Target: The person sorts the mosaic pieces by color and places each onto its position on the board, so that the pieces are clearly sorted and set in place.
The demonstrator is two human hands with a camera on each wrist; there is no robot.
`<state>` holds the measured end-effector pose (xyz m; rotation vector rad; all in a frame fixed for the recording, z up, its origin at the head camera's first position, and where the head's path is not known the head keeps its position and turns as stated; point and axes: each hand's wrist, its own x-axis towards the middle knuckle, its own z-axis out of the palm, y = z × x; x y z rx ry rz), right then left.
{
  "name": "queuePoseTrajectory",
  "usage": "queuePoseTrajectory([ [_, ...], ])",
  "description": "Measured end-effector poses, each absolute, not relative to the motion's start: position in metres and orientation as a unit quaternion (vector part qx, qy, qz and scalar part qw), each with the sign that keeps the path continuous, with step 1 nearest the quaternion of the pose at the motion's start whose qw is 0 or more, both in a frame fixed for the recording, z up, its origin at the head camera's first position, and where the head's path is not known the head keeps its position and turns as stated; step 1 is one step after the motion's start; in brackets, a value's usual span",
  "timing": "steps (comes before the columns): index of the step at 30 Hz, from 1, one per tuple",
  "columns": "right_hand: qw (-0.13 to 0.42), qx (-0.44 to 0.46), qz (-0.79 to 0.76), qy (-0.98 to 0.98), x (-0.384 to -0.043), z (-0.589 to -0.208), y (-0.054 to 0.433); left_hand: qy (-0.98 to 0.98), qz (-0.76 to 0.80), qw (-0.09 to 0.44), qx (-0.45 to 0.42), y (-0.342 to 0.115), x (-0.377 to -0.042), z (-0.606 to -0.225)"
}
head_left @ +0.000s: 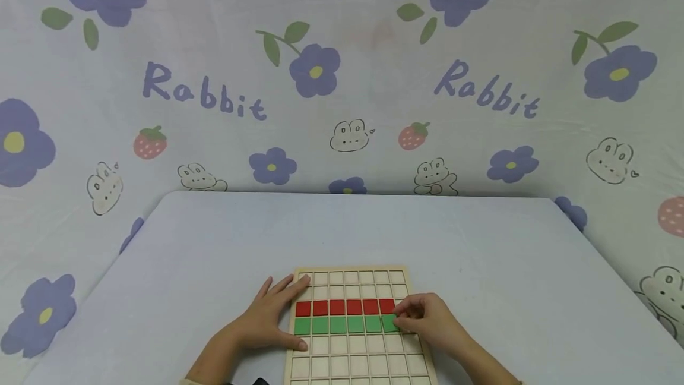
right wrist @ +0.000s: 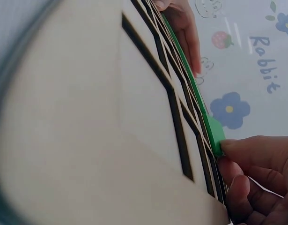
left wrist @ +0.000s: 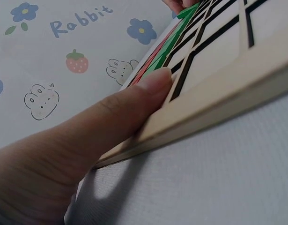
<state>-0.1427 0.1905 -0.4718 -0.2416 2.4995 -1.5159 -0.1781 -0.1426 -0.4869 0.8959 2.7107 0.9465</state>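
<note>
A wooden grid board lies at the table's near side, with a row of red square tiles and, just below it, a row of green square tiles. My left hand rests on the board's left edge, fingers spread, thumb lying over the frame. At the right end of the green row, my right hand pinches a green tile between thumb and finger. That tile is slightly tilted and stands proud of the grid. The rightmost cells of both rows are hidden behind the right hand.
The white table reaches back to a printed cloth with flowers, rabbits and strawberries. Bare cells lie above and below the coloured rows. A small black object shows at the bottom edge, left of the board.
</note>
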Motion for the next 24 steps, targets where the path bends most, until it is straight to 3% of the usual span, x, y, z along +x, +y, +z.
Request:
queuePoseTrajectory([
  [24, 0.071, -0.105, -0.474, 0.871, -0.1354, -0.4722, 0.1881, 0.899, 0.305, 0.06, 0.309, -0.1422, -0.1787, -0.4903],
])
